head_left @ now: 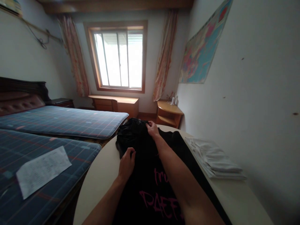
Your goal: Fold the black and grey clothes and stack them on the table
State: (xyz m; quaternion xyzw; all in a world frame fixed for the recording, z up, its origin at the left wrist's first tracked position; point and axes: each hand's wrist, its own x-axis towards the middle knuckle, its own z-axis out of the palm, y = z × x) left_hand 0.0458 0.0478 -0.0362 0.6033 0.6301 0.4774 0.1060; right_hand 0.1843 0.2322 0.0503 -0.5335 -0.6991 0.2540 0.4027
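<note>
A black shirt (pixel 145 175) with pink lettering on its front lies spread over the pale round-edged table (pixel 98 175). At its far left the black fabric is bunched into a loose heap. My right hand (pixel 152 128) reaches across the shirt and pinches the upper edge of this bunched cloth. Nearer to me, my left hand (pixel 127 161) is closed, its fingers curled onto the black fabric at the shirt's left side. My right forearm covers part of the lettering.
White folded cloth (pixel 215 157) is stacked on the table's right side, by the wall. To the left are plaid mattresses (pixel 63 120), one with a paper sheet (pixel 43 171) on it. A wooden corner shelf (pixel 170 109) and a low desk (pixel 126 100) stand beyond.
</note>
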